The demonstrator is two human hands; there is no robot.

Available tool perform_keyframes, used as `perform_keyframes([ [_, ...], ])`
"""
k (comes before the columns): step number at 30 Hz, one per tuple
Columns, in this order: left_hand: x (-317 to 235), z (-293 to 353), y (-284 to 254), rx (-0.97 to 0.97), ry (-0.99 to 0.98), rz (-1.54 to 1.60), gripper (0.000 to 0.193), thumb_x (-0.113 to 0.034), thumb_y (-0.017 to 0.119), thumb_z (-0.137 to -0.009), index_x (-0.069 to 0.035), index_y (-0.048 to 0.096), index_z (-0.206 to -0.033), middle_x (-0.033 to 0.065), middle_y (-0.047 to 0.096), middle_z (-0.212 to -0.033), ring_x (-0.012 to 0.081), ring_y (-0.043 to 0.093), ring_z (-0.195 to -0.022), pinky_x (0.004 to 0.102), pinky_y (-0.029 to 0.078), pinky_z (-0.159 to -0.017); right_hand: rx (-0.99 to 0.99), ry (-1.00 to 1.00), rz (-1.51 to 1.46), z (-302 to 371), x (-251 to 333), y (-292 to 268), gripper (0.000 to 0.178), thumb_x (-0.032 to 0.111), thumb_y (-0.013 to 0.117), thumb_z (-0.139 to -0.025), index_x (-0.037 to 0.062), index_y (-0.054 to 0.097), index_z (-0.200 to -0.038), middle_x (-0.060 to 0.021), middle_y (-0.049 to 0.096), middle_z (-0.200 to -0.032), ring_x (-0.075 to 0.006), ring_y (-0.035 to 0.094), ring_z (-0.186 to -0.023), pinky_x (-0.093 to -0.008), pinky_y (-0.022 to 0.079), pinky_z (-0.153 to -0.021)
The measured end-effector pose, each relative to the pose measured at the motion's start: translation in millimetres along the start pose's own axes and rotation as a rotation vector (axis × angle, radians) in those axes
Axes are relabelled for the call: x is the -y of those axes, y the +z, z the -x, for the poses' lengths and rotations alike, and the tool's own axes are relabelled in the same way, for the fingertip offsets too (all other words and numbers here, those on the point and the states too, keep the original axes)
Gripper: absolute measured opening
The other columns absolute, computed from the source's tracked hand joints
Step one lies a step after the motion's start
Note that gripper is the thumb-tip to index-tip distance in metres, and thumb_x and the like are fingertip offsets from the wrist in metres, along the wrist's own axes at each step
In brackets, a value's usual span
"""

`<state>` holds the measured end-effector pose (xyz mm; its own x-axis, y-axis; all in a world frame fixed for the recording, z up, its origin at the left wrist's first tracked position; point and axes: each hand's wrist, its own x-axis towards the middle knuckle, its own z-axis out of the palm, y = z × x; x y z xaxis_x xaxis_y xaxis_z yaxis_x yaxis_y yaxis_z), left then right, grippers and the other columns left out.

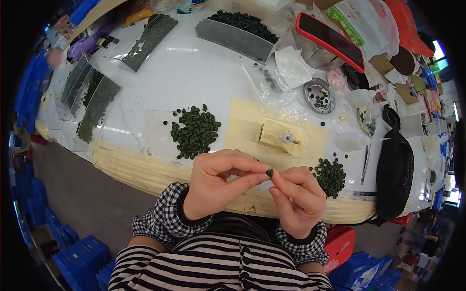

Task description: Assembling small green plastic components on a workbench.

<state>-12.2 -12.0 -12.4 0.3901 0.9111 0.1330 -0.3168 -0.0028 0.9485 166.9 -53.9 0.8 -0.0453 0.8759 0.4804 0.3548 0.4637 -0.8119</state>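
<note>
My left hand [216,182] pinches a small round dark green piece [270,172] between thumb and forefinger, above the table's near edge. My right hand [301,196] meets it from the other side, its fingers curled and the fingertips against the piece. To the left, beyond my left hand, lies a large loose pile of similar green pieces [194,131]. A smaller pile of green pieces [331,177] is beside my right hand. Straight ahead, a small block fixture wrapped in yellowish tape [281,137] with a short peg stands on a yellow sheet [238,119].
Clear bins of dark pieces stand at the far side [235,39] and the left [99,106]. A red-cased phone [330,41] leans at the back right. Right of the small pile are tweezers [366,162], a squeeze bottle [352,141] and a black mesh pouch [394,169]. Yellow padding [136,167] lines the front edge.
</note>
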Motion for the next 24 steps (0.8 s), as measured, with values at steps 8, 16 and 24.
perform_keyframes([
  [8,-2.1,-0.8,0.7,-0.013,0.065,-0.13,0.016,0.005,0.069,-0.084,0.002,0.071,-0.099,0.0126,0.07,-0.092,0.0138,0.067,-0.084,0.0231,0.053,-0.072,0.02,0.002,-0.029,-0.6,-0.5,-1.1,0.035,-0.007,0.075,-0.073,0.0021,0.072,-0.107,-0.008,0.066,-0.088,-0.0176,0.06,-0.074,-0.0259,0.048,-0.064],
  [16,-0.8,-0.1,1.0,-0.022,0.026,-0.077,0.017,0.005,0.069,-0.084,0.002,0.071,-0.101,0.0122,0.07,-0.092,0.0123,0.066,-0.082,0.0223,0.052,-0.07,0.026,-0.014,-0.004,-0.7,-1.3,-0.7,0.035,-0.007,0.075,-0.073,0.0021,0.072,-0.107,-0.0077,0.065,-0.087,-0.0174,0.059,-0.073,-0.0256,0.047,-0.063],
  [24,-0.3,-0.2,-0.1,-0.013,0.042,-0.094,0.018,0.005,0.069,-0.084,0.002,0.071,-0.101,0.0118,0.07,-0.092,0.0121,0.066,-0.082,0.0222,0.051,-0.069,0.027,-0.003,-0.02,-0.6,-2.7,-1.0,0.035,-0.007,0.074,-0.074,0.0023,0.072,-0.108,-0.0084,0.065,-0.088,-0.0175,0.06,-0.074,-0.0252,0.048,-0.064],
])
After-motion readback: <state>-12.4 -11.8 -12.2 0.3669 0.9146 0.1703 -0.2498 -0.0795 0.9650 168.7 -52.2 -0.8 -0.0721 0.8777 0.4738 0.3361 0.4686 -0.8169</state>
